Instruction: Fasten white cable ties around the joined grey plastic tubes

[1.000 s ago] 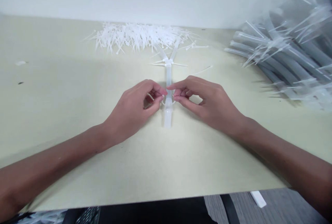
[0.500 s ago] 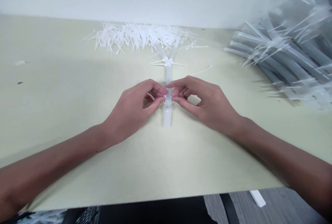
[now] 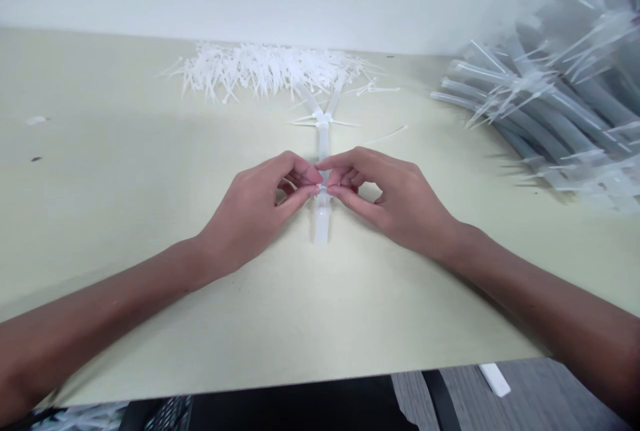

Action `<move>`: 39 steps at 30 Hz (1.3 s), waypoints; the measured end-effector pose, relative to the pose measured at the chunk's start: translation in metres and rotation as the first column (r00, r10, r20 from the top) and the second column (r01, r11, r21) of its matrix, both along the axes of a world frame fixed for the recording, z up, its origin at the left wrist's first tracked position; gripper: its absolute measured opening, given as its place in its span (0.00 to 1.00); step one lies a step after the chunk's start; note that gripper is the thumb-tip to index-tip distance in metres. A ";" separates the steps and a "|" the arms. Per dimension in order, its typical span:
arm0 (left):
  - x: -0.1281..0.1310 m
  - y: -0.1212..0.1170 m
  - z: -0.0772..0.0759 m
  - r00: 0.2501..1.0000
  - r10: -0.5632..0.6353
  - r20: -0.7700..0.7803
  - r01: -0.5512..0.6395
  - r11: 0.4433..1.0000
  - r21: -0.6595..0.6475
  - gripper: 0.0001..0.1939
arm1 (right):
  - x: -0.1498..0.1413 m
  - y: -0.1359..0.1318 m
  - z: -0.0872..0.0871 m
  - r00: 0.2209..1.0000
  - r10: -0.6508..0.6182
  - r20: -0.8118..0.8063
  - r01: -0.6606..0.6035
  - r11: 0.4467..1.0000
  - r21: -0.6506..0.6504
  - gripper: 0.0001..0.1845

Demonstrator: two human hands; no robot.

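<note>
A translucent Y-shaped tube (image 3: 323,144) lies lengthwise on the pale table (image 3: 125,218), its stem end toward me. My left hand (image 3: 260,208) and my right hand (image 3: 387,194) meet over the stem, each with thumb and forefinger pinched on a white cable tie (image 3: 321,186) wrapped around the tube. The tie's loop sits tight against the stem, mostly hidden by my fingertips. Another cable tie is fastened at the tube's fork (image 3: 323,119).
A heap of loose white cable ties (image 3: 265,71) lies at the back of the table. A stack of grey tubes with ties on them (image 3: 555,104) fills the right side. A small white piece (image 3: 495,379) lies beyond the table's front edge.
The tie's loop, open and round a second ago, has drawn tight round the stem. Both hands have closed in slightly toward each other.
</note>
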State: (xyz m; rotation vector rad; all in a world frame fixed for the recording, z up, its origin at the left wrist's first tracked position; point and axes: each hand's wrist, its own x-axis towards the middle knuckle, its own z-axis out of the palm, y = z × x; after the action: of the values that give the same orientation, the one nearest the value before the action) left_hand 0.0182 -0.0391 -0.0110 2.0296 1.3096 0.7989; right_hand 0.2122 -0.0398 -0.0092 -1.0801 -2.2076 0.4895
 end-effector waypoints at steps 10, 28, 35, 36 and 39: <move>0.000 0.000 0.001 1.000 -0.001 -0.012 0.001 1.000 0.004 0.04 | -0.001 0.000 -0.001 1.000 -0.005 0.005 0.005 1.000 0.014 0.13; 0.000 0.002 0.001 0.999 -0.016 -0.031 0.016 1.000 -0.002 0.06 | -0.006 -0.001 -0.001 0.999 -0.033 -0.018 0.032 0.999 -0.025 0.12; -0.001 0.001 0.002 0.999 0.021 -0.045 -0.020 1.000 0.012 0.06 | -0.007 0.000 -0.004 0.996 -0.019 -0.085 0.013 0.998 -0.067 0.12; -0.001 0.001 0.002 0.999 0.030 -0.046 -0.029 0.999 0.013 0.06 | -0.007 0.000 -0.004 0.996 -0.020 -0.088 0.014 0.997 -0.073 0.12; -0.001 0.001 0.002 0.998 0.045 -0.051 -0.044 0.999 0.019 0.06 | -0.007 0.000 -0.005 0.996 -0.039 -0.083 0.034 0.997 -0.064 0.11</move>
State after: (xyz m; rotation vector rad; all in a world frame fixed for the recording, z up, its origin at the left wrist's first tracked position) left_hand 0.0170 -0.0382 -0.0090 2.0540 1.3860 0.7854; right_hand 0.2053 -0.0401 -0.0137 -1.1102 -2.1081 0.5803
